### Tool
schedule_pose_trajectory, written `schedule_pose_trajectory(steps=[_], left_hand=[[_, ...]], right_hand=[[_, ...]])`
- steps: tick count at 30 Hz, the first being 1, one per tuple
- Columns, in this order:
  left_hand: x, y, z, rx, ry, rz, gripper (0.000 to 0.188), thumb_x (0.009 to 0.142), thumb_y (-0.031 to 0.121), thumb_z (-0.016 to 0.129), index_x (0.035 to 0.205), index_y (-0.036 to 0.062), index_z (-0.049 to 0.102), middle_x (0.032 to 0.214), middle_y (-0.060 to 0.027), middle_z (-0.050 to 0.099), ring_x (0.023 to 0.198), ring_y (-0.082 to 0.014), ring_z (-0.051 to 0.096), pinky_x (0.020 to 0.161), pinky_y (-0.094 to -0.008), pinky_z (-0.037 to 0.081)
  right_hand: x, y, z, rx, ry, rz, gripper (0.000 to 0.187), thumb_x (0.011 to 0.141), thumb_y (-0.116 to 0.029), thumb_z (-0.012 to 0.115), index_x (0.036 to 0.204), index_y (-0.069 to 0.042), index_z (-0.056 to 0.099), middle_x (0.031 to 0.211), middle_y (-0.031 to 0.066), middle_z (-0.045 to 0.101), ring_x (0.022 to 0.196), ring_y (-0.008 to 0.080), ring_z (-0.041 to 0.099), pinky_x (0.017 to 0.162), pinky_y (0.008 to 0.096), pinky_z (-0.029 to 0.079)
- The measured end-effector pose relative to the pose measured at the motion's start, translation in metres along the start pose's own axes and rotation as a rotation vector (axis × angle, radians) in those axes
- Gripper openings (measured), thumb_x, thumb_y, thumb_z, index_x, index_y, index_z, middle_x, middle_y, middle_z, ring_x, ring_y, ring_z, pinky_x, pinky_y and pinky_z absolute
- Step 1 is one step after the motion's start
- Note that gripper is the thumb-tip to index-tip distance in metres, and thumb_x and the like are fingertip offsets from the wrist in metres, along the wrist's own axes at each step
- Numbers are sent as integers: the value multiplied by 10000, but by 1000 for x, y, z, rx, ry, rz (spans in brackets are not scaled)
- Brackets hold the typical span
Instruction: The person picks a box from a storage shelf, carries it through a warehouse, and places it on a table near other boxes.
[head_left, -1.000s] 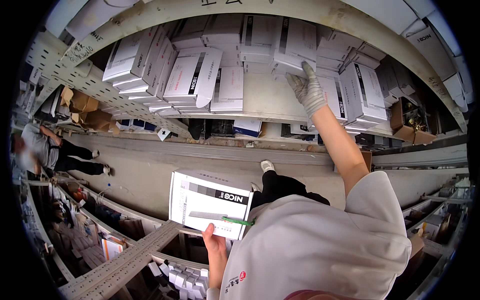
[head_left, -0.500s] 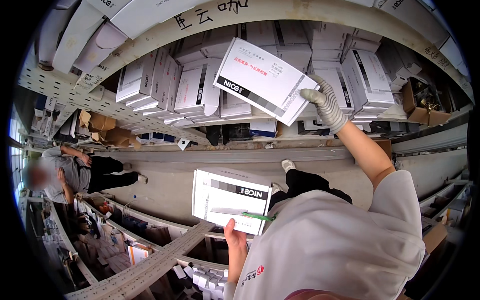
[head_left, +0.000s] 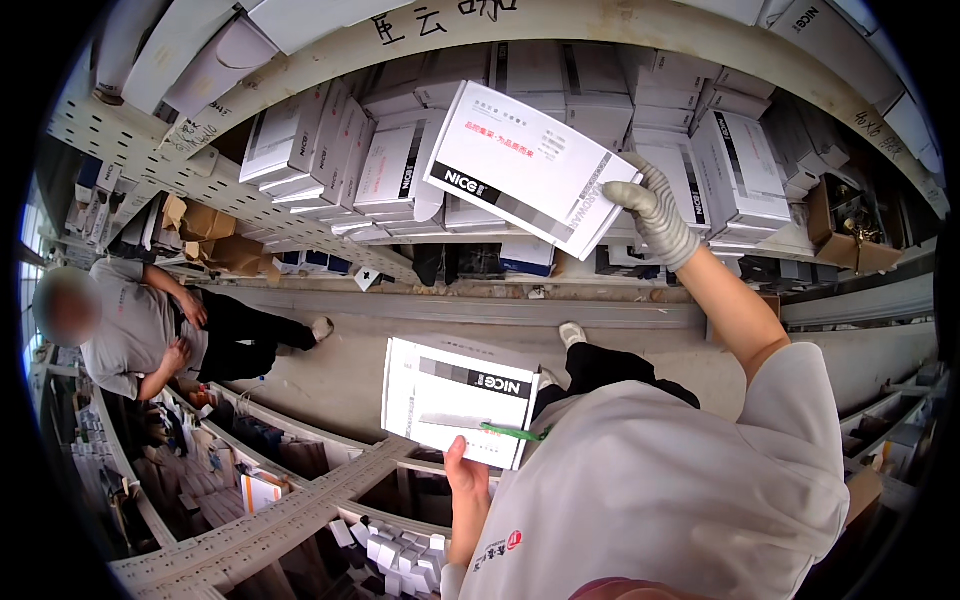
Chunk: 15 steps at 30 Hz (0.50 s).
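My right hand [head_left: 655, 212] wears a striped grey work glove. It is closed on the right end of a flat white box [head_left: 510, 150], which is raised and tilted in front of the shelf. The box has a black band and red print on its top face. My bare left hand [head_left: 467, 490] grips the near edge of a second white box [head_left: 410, 390], thumb on top, close to my body. Across that box lies a thin grey strip [head_left: 452, 421] with a green cord-like piece [head_left: 512, 433] at its right end.
Stacked white boxes [head_left: 400, 165] fill the shelf ahead, with an open brown carton [head_left: 850, 225] of metal parts at its right. Another person [head_left: 150, 320] stands in the aisle at left. Behind me runs a shelf rail [head_left: 290, 515] beside bins of small boxes [head_left: 400, 555].
My view has shifted slightly, and both boxes stay held in nearly the same places. The other person has stepped a little to the right, with both hands now in front of the waist.
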<state>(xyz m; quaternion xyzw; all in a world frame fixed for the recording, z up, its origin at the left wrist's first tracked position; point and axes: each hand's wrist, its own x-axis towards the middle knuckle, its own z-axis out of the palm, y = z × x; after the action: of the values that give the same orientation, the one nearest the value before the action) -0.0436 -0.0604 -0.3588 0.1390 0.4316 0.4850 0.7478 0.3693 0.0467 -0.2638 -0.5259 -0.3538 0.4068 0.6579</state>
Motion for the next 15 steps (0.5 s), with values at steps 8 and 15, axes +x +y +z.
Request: schedule_pose_trajectory(steps=[8,15], left_hand=[[5,-3,-5,-39,22,44,682,723,208,671,1298,-11,377,1214,-144,523,1117,-281,517,980,-398,415],[3,-4,-12,-105,4,58,714,720,155,671,1329,4,332,1240,-143,484,1149,-282,489,987,-402,410]], right_hand=[[-2,1,13,26,-78,61,626,658,-363,744,1115,15,544,996,108,621,956,191,577,914,336,416],[-11,9,31,44,-145,194,608,666,-360,729,1116,1,536,984,111,625,959,203,592,902,350,438]])
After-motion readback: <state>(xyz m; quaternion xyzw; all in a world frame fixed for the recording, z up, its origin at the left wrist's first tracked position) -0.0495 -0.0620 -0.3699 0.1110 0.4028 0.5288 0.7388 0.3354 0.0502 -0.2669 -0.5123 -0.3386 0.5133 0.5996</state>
